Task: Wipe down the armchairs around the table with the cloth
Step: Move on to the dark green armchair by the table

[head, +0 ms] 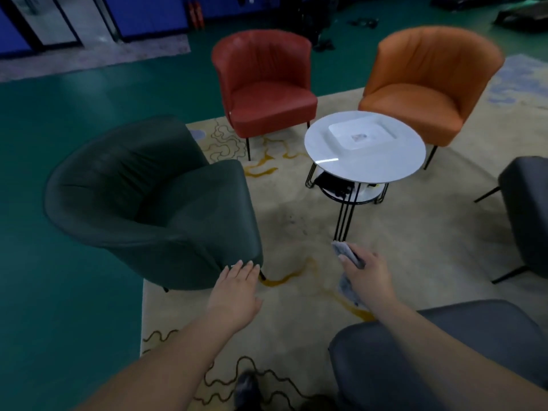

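Grey upholstered armchair (462,351), nearest, lower right: rounded back rim under the right forearm; not being wiped at this moment.

Right hand (366,275): fingers curled round a crumpled grey cloth (348,253), which bunches out beyond the fingertips and trails below the palm. The cloth hangs over the rug, touching no chair.

Left hand (237,289): fingers straight and slightly spread, holding nothing; fingertips at the lower front corner of the dark green leather tub armchair (142,203), seemingly touching it, though contact cannot be confirmed.

Beige patterned rug (296,238): yellow and dark line motifs, lies under the whole group.

Round white table (364,161) on thin black wire legs: middle distance, carries a white square tray (363,133); dark items on its lower shelf are too dim to name.

Dark grey armchair (525,212): right edge, partly cut off.

Red leather tub armchair (264,84) and orange leather tub armchair (427,84): far side of the table, side by side.

Step in hand, as judged: moving to the green armchair, the left hand steadying it, the cloth not yet applied.

Next move calls for: bringing the right hand across to the green chair's arm or seat, flattening the cloth against the leather, and stroking along the curved rim.
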A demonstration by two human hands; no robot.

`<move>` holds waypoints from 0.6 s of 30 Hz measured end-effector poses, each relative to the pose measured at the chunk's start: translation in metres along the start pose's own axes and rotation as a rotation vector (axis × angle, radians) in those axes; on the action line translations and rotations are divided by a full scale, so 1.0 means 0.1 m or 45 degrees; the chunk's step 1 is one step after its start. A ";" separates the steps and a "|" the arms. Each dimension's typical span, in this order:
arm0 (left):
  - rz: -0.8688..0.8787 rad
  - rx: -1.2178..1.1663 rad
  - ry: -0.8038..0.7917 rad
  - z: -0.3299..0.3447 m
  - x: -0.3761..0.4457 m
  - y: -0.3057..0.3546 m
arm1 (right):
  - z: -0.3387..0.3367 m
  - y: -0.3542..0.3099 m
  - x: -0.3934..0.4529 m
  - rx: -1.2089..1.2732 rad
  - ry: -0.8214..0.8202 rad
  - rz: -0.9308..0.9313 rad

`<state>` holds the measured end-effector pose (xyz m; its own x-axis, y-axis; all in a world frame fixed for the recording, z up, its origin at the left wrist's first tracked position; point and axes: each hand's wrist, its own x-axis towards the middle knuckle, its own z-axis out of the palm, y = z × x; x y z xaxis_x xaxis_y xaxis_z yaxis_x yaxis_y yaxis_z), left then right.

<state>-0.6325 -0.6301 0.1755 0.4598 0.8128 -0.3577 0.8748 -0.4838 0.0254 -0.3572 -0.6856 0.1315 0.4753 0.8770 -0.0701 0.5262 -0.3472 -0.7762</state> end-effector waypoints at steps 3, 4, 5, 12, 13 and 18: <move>0.056 0.014 0.020 -0.16 0.50 -0.01 | -0.01 0.07 0.36 0.016 0.029 0.047; 0.072 0.011 0.020 -0.21 0.68 -0.01 | -0.02 0.08 0.48 0.026 0.032 0.061; 0.093 0.012 0.012 -0.26 0.86 -0.01 | -0.03 0.10 0.62 0.025 0.046 0.072; 0.288 0.085 -0.013 -0.69 2.27 -0.05 | -0.15 0.10 1.61 0.019 0.162 0.167; 0.312 0.091 -0.014 -0.76 2.46 -0.03 | -0.17 0.13 1.74 0.013 0.183 0.182; 0.427 0.107 -0.024 -1.01 3.26 0.11 | -0.26 0.19 2.23 0.052 0.329 0.257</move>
<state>-0.4579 -0.3376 0.1536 0.7161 0.5980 -0.3599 0.6594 -0.7487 0.0680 -0.2233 -0.5055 0.1174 0.7330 0.6769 -0.0677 0.3772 -0.4872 -0.7876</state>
